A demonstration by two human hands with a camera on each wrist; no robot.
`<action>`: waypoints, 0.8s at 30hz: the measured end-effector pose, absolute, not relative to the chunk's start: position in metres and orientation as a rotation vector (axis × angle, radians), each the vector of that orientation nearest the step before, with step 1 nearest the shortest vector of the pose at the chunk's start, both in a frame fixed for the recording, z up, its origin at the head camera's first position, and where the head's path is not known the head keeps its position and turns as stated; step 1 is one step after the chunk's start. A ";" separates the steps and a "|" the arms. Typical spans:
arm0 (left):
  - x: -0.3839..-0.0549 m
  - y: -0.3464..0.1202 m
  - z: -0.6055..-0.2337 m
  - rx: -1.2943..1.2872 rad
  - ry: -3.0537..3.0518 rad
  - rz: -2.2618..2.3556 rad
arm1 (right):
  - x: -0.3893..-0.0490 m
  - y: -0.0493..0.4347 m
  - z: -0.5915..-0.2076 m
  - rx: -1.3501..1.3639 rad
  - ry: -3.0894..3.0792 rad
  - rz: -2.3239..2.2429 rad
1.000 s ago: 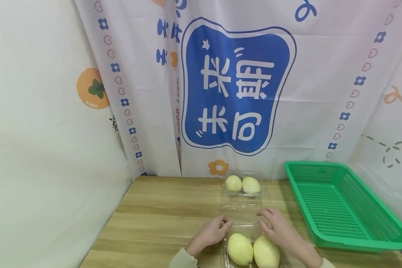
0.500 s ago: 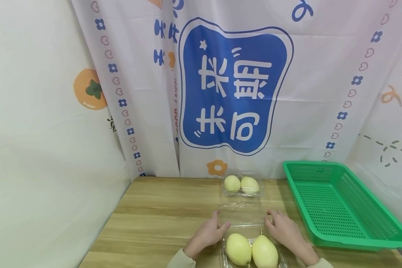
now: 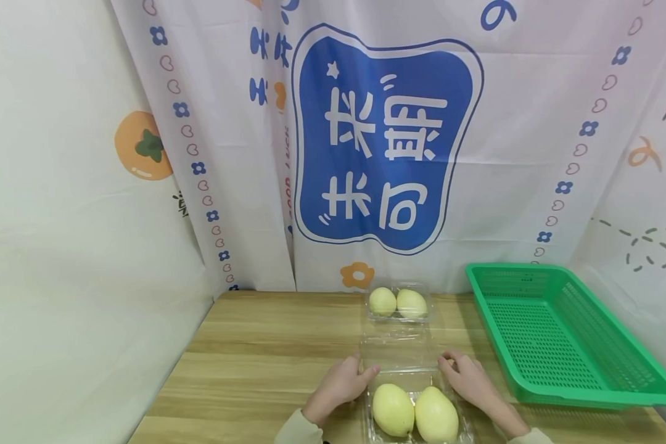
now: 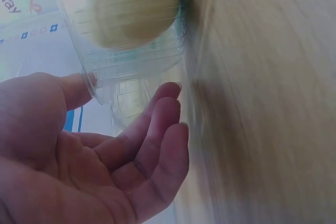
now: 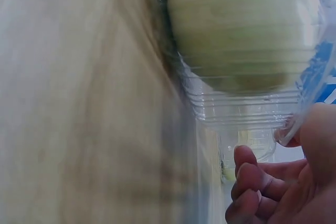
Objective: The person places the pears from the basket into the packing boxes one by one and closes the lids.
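In the head view a clear plastic clamshell box (image 3: 405, 372) stands at the table's near side, its lid (image 3: 396, 351) folded back flat beyond it. Two pale yellow pears lie inside, a left pear (image 3: 393, 410) and a right pear (image 3: 436, 414). My left hand (image 3: 341, 383) is at the far left corner; its thumb (image 4: 79, 90) touches the rim, the other fingers (image 4: 170, 145) loosely bent below. At the far right corner is my right hand (image 3: 468, 379), thumb (image 5: 286, 134) at the rim and fingers (image 5: 245, 182) loosely bent under it.
Against the curtain (image 3: 505, 203) at the table's back stands another clear box (image 3: 370, 316) with two pears. A green slotted basket (image 3: 588, 394) is at the right. The wood-grain table (image 3: 244, 357) reaches the left wall.
My right hand has shifted right, from over the box's far edge to its right corner. The left hand's fingers have drawn in a little. The head view has shifted slightly.
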State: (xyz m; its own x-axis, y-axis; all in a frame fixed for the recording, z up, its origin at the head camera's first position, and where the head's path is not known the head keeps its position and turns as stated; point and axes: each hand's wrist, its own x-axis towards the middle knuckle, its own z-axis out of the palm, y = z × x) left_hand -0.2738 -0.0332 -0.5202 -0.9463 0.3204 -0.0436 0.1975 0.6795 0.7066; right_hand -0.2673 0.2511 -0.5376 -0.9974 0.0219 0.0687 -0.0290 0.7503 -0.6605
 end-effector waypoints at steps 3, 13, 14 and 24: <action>-0.274 -0.034 -0.520 0.426 2.725 1.122 | -0.266 0.250 -0.538 0.002 -2.860 1.115; -0.271 -0.035 -0.518 0.446 2.710 1.129 | -0.255 0.252 -0.538 -0.002 -2.872 1.226; -0.271 -0.035 -0.518 0.449 2.711 1.127 | -0.254 0.252 -0.538 0.001 -2.875 1.236; -0.269 -0.035 -0.521 0.469 2.737 1.151 | -0.248 0.252 -0.537 0.045 -2.855 1.316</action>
State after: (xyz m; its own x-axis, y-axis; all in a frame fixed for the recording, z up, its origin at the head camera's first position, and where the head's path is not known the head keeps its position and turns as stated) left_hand -0.2694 -0.0352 -0.5209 -0.9424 0.3345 -0.0036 0.2314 0.6595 0.7152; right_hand -0.2480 0.2518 -0.5374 -0.9996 -0.0267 0.0099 -0.0249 0.6491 -0.7603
